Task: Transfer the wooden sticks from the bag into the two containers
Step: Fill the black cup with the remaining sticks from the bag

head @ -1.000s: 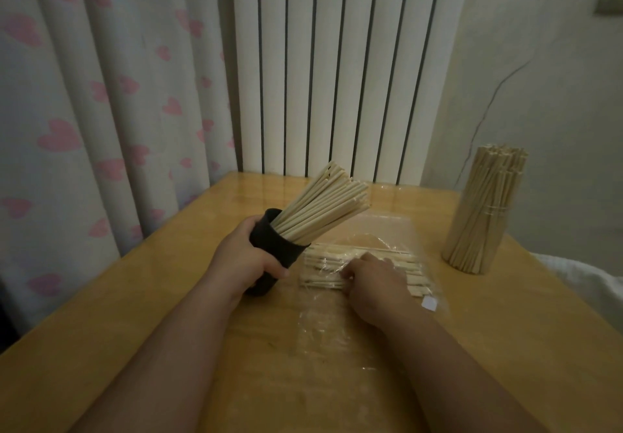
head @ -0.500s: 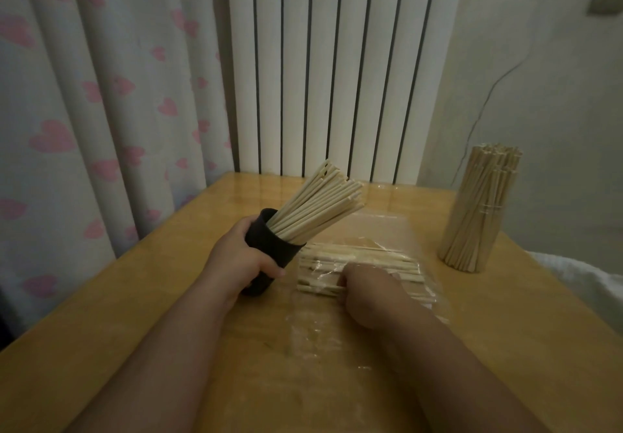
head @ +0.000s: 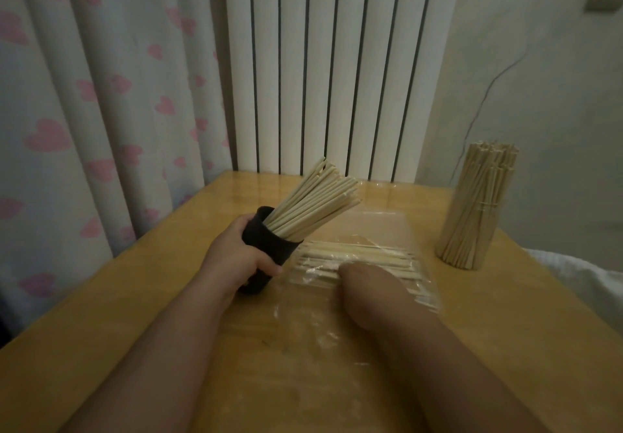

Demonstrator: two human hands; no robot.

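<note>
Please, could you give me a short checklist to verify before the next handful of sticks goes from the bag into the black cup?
1. The left hand grips the black cup: ok.
2. The black cup tilts toward the bag: ok.
3. Free room among the cup sticks: cannot tell.
4. The right hand has a hold on the bag sticks: cannot tell, fingers hidden.
5. The bag sticks lie within reach: ok.
6. The clear container stands upright, apart from both hands: ok.

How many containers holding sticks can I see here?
2. A black cup near the middle, held tilted by the left hand, and a clear container standing upright at the right, packed with sticks. No other seems hidden.
</note>
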